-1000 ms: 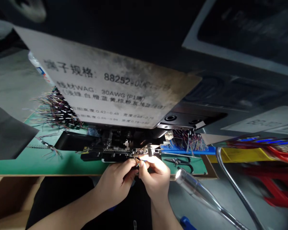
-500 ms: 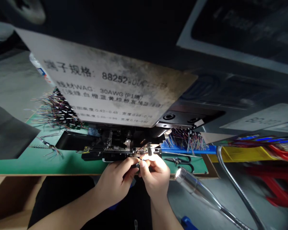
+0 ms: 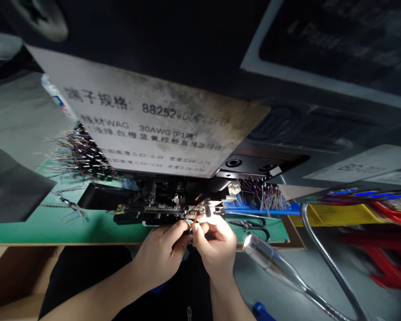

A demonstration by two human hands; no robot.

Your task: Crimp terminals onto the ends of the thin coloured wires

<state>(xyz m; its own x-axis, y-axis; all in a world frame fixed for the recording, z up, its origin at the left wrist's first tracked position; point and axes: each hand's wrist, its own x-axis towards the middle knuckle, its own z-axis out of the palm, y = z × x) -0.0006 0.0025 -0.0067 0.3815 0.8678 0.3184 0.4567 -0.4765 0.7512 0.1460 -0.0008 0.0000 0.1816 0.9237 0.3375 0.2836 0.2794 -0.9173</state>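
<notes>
Thin coloured wires (image 3: pixel 189 224) run between my fingertips, just in front of the crimping machine's metal tooling (image 3: pixel 209 209). My left hand (image 3: pixel 162 254) is closed, thumb and forefinger pinching the wires from the left. From the right, my right hand (image 3: pixel 217 247) is closed in a pinch on the same wires, its fingers brightly lit. One orange strand seems to stand up toward the tooling; whether its tip touches it I cannot tell. The wires' lower part is hidden by my hands. A dark machine head (image 3: pixel 173 40) with a printed label (image 3: pixel 147 116) fills the upper view.
Bundles of wires lie at the left (image 3: pixel 80 154) and behind the machine in a blue tray (image 3: pixel 287 207). Black-handled scissors (image 3: pixel 254 225) rest on the green table (image 3: pixel 103 232). A flexible metal lamp (image 3: pixel 274 261) reaches in from the right, near a yellow bin (image 3: pixel 344 215).
My right thumb has shifted slightly left and the wires show more clearly between my fingertips. A whitish part now shows more behind the tooling. The view has moved a little.
</notes>
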